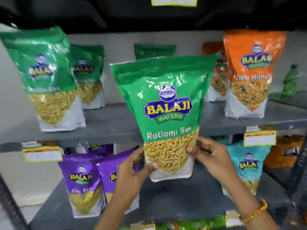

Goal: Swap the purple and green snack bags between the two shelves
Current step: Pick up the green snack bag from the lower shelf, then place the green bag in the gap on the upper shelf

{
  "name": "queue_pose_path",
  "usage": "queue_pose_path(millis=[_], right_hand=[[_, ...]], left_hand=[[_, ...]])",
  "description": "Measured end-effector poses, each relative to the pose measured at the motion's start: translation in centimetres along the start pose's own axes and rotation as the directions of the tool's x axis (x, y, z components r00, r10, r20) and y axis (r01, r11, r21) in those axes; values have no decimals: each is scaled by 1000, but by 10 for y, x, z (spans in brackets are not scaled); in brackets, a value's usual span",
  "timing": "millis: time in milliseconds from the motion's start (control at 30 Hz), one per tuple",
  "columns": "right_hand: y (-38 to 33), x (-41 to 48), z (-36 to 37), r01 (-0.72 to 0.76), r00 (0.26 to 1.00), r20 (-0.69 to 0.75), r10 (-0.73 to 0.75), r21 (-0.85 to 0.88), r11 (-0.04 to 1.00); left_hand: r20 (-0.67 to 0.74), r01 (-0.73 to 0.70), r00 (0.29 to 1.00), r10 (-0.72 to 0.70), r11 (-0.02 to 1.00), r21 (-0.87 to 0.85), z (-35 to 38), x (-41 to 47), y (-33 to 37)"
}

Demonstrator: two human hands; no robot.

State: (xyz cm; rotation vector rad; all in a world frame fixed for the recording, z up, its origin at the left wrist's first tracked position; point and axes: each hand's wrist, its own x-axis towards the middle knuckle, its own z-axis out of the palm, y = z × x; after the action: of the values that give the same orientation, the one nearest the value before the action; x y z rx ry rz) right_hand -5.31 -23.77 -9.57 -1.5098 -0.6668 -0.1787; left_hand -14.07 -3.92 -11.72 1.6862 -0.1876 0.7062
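I hold a green Ratlami Sev bag [166, 103] upright in front of the shelves, its base below the upper shelf's edge. My left hand [132, 170] grips its lower left corner and my right hand [209, 155] its lower right side. More green bags stand on the upper shelf [106, 127]: one at the front left [44, 75], one behind it [88, 75], one at the back centre [154, 49]. Purple bags stand on the lower shelf [182, 203]: one at the left [83, 183], one beside it [111, 173] partly behind my left wrist, one further back [99, 149].
Orange bags [250, 72] stand at the upper right with a green bottle [290, 82] beyond them. A teal bag [247, 163] stands at the lower right. Yellow price tags [260, 138] hang on the shelf edges. Dark shelf posts rise at both sides.
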Motion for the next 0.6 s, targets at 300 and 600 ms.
queue_pose_path(millis=[300,600], right_hand=[[-58,95,19,122,990,-80,-119,33,992],[-14,159,24,13,987,-159,-28,-100,995]], left_hand=[[-3,-139,990,140,989,44,-13,107,43],[53,18,998,-30,979,201,-9,182,9]])
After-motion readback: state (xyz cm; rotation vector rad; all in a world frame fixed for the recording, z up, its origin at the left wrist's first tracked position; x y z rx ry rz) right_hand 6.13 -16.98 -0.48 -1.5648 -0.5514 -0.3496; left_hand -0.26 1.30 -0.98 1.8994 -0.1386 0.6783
